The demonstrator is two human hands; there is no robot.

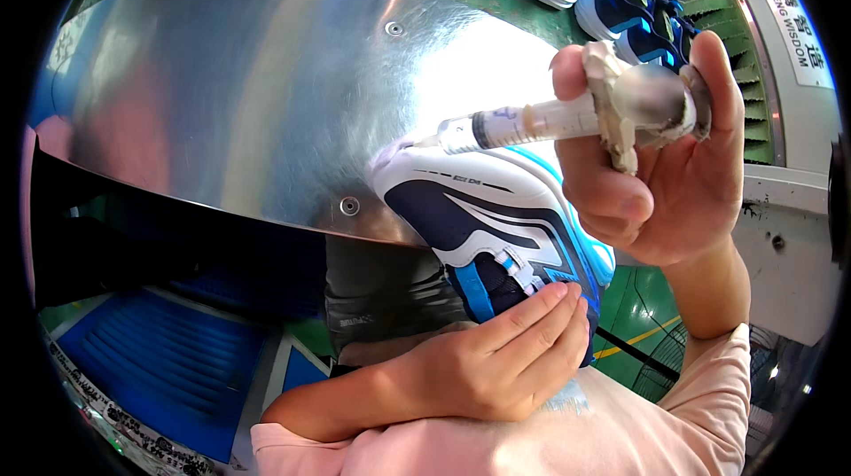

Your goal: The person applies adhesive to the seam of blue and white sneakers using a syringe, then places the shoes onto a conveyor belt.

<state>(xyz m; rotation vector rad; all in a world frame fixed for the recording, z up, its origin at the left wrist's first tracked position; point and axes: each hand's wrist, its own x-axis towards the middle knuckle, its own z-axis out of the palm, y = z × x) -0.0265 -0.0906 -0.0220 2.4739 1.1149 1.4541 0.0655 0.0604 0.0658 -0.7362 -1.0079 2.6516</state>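
A white, navy and light blue sports shoe (523, 197) is tilted on its side at the near edge of the metal plate, its white sole edge upward. My left hand (505, 356) is closed round the ankle part of the shoe, fingers pressed on its side. In my right hand (678, 188) is a clear plastic syringe (554, 119), its flange wrapped in lumpy whitish material. The fingers hook round the flange and the thumb reaches the plunger end. Its tip points left at the shoe's toe edge; whether the two touch I cannot tell.
Beneath the shoe lies a shiny metal plate (292, 77) with screws. Several similar shoes (612, 2) stand on the green surface at the far right, beside a row of green flaps (740, 50) and a pale machine panel (789, 15). A blue ribbed panel (168, 370) sits lower left.
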